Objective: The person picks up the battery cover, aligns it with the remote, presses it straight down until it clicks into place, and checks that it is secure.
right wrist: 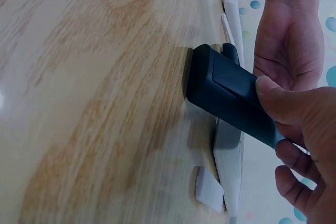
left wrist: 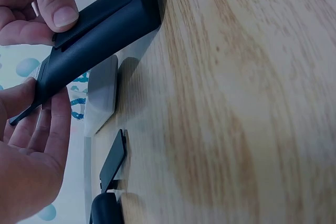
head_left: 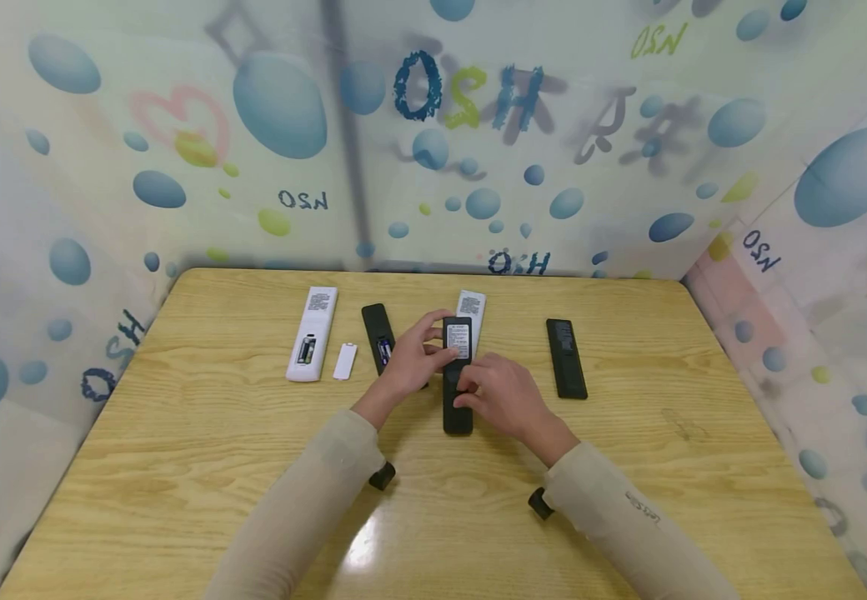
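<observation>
My left hand grips the upper part of a black remote control, which lies back side up with a white label showing. The remote is tilted, its lower end right at the tabletop. My right hand pinches the battery cover on the remote's back between thumb and fingers. In both wrist views a gap shows along the cover's edge, so it sits partly raised from the body. The right thumb presses near the cover's upper end. The battery compartment is hidden beneath the cover.
A white remote with exposed batteries and its loose white cover lie left. Beside them is a black remote, also uncovered; a black cover lies nearby. Another white remote lies behind, another black one right.
</observation>
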`<state>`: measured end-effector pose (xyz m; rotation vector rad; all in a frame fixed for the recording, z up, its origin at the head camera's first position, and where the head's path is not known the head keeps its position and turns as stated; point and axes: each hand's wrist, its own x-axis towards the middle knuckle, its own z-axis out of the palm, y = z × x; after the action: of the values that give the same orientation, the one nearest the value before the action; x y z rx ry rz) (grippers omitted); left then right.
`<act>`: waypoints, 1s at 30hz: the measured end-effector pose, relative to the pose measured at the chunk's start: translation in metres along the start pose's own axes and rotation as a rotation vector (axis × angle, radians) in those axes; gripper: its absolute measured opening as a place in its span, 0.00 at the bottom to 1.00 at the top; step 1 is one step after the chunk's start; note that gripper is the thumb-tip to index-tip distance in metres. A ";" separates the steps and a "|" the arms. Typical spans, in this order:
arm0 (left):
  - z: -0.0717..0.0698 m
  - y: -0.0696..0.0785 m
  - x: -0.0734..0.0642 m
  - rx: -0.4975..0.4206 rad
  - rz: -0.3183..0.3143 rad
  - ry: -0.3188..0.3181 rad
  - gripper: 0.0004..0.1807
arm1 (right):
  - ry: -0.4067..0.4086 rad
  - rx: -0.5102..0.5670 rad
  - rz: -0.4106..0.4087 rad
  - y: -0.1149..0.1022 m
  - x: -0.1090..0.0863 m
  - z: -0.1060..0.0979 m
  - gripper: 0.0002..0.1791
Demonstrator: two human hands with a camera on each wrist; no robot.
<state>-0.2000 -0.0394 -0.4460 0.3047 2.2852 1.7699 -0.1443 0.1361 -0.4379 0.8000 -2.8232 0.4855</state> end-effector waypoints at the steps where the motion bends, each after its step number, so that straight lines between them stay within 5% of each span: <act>1: 0.000 0.000 0.000 0.001 -0.001 0.001 0.31 | 0.003 0.001 0.005 0.000 0.000 0.000 0.10; 7: 0.000 -0.001 0.000 0.003 -0.009 0.001 0.30 | 0.005 0.040 0.036 0.001 -0.002 0.001 0.14; 13: 0.000 -0.002 0.000 0.012 -0.008 -0.012 0.31 | -0.044 0.058 0.150 0.006 -0.003 -0.002 0.15; 17: -0.002 0.009 -0.006 0.027 -0.015 -0.027 0.32 | -0.083 0.015 0.207 0.010 -0.004 -0.004 0.17; 22: -0.004 0.031 -0.019 0.038 -0.019 -0.031 0.30 | -0.101 -0.058 0.194 0.013 -0.006 -0.003 0.22; 30: -0.004 0.031 -0.021 0.028 -0.005 -0.033 0.30 | -0.117 -0.079 0.153 0.014 -0.005 0.000 0.24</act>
<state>-0.1806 -0.0414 -0.4138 0.3309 2.2873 1.7193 -0.1477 0.1499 -0.4428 0.6189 -3.0056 0.3562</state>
